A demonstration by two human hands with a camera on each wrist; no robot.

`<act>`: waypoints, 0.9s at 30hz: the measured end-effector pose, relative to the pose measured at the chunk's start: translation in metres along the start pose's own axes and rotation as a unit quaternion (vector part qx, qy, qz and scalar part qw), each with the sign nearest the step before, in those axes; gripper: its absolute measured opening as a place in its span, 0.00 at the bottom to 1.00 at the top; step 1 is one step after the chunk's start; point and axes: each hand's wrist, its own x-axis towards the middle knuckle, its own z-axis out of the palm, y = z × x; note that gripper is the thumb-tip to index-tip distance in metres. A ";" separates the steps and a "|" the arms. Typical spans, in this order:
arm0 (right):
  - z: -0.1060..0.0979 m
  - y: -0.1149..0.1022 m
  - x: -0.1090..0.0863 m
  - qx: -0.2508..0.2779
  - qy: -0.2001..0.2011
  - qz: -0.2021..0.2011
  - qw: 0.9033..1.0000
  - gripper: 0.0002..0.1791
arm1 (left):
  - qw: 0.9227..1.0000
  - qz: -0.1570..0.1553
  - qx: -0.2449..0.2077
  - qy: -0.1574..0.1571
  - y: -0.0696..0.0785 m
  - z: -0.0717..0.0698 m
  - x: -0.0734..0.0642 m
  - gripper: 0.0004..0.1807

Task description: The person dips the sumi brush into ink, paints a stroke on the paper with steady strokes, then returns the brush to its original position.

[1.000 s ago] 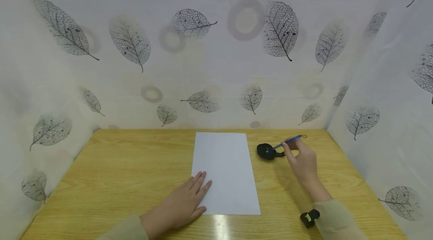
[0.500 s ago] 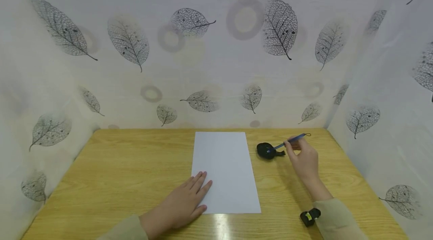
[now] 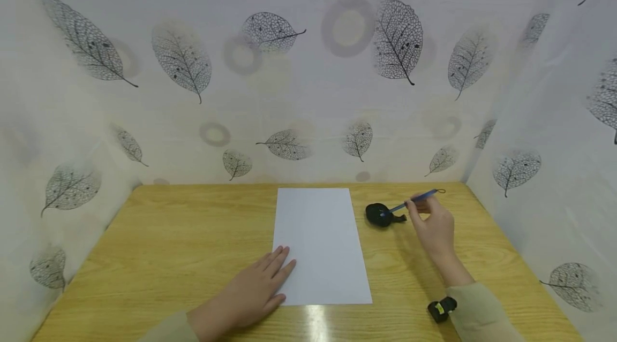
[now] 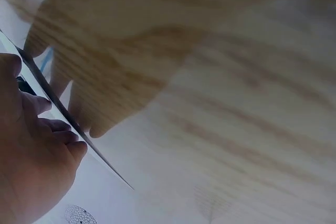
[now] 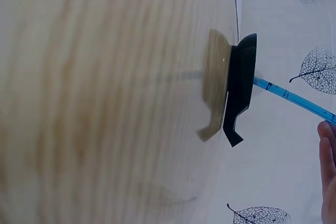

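Note:
A sheet of white paper lies lengthwise on the table. Resting flat over its lower left edge is my left hand, fingers extended and slightly spread. My right hand pinches a slim blue brush, whose top end carries a small loop. The brush slants down to the left into a small black ink dish with a short stubby handle, just right of the paper. From the side, in the right wrist view, the dish hides the brush tip behind its rim.
The yellow wood-grain table is glossy and mirrors the hand and dish in the wrist views. A pale leaf-print curtain encloses it at the back and both sides. A black wrist device sits at my right sleeve.
My left hand has slid slightly left and toward me along the paper's edge. My right hand has shifted a little right, the brush staying at the dish.

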 end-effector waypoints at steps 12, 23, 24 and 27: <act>-0.010 0.002 0.002 0.074 0.036 0.044 0.996 0.05 | 1.000 0.000 -0.003 -0.007 -0.002 0.001 -0.001 0.34; -0.018 0.010 0.002 0.056 0.050 0.067 0.995 0.06 | 1.000 0.010 0.009 0.004 -0.003 0.000 -0.003 0.34; -0.018 0.010 0.002 0.057 0.051 0.068 0.995 0.06 | 1.000 0.011 0.009 0.005 -0.003 0.000 -0.003 0.34; -0.020 0.011 0.000 0.058 0.051 0.071 0.995 0.06 | 1.000 0.013 0.010 0.003 -0.003 -0.001 -0.003 0.34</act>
